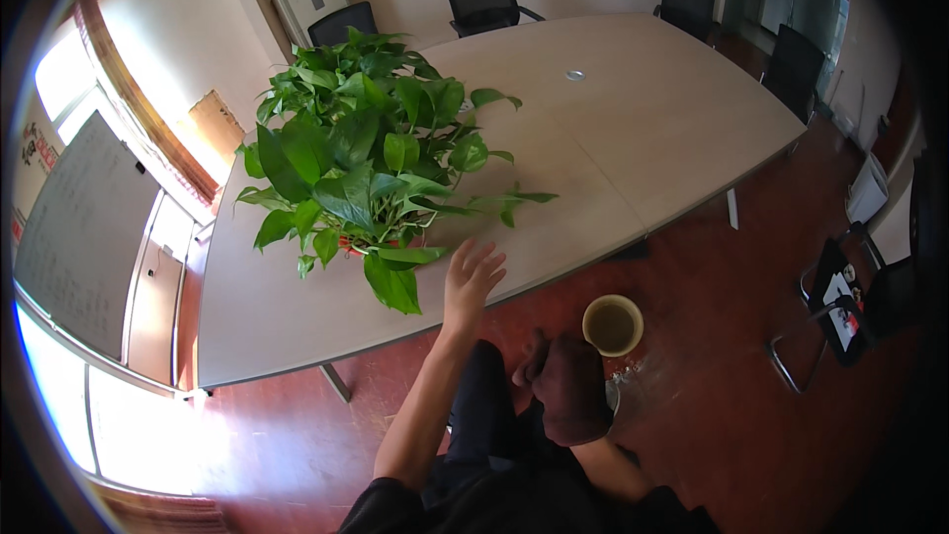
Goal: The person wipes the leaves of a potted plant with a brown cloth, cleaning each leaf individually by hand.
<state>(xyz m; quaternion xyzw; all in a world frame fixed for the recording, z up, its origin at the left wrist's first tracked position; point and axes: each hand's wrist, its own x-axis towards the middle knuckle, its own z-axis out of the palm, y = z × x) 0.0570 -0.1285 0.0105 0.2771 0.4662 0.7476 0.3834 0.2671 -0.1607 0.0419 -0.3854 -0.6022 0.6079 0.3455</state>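
My left hand [474, 272] is bare and reaches over the near edge of the long table [637, 126]. Its fingers are apart, with nothing in them. Leafy green pothos plants [363, 141] stand on the table just beyond it, their low leaves near my fingertips. Part of a red pot [352, 245] shows under the leaves. My right hand [560, 378] is in front of my lap, covered by a dark maroon glove or cloth; its grip is hidden. Beside it on the floor stands a cream-rimmed round pot [613, 325] with a brownish inside.
White crumbs [626, 371] lie on the red floor [712, 415] near the round pot. A chrome-framed chair [838, 304] with papers on it stands at right. Several black mesh chairs [482, 0] line the table's far side. A whiteboard [89, 237] stands at left.
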